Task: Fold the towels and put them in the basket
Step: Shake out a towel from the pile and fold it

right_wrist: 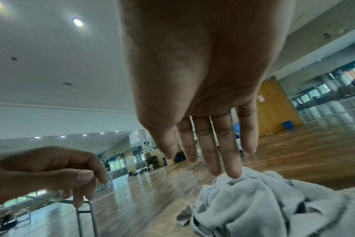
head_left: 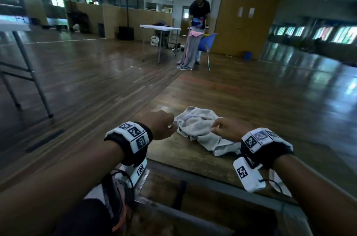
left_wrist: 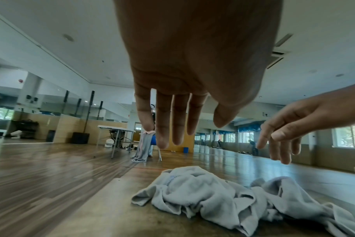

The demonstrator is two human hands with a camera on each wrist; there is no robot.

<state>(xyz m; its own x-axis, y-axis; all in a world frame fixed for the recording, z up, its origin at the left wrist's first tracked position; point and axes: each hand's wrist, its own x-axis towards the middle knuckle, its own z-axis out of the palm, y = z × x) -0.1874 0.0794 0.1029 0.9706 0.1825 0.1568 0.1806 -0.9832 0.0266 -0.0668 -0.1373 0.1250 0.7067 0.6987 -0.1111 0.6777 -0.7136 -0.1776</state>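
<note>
A crumpled light grey towel (head_left: 201, 129) lies in a heap on the brown table (head_left: 185, 160). My left hand (head_left: 168, 125) hovers at the towel's left edge. In the left wrist view its fingers (left_wrist: 178, 128) hang straight and relaxed above the towel (left_wrist: 213, 200), holding nothing. My right hand (head_left: 222, 127) hangs over the towel's right side, fingers loosely spread. In the right wrist view its fingertips (right_wrist: 233, 170) sit just at the top of the towel (right_wrist: 263, 205); I cannot tell whether they touch it. No basket is in view.
The table's near edge has a metal frame (head_left: 202, 179). On the wooden floor beyond, another person (head_left: 199, 15) holds a long grey and pink cloth beside a blue chair (head_left: 208, 40) and a white folding table (head_left: 160, 27). Another table's legs (head_left: 32, 81) stand at left.
</note>
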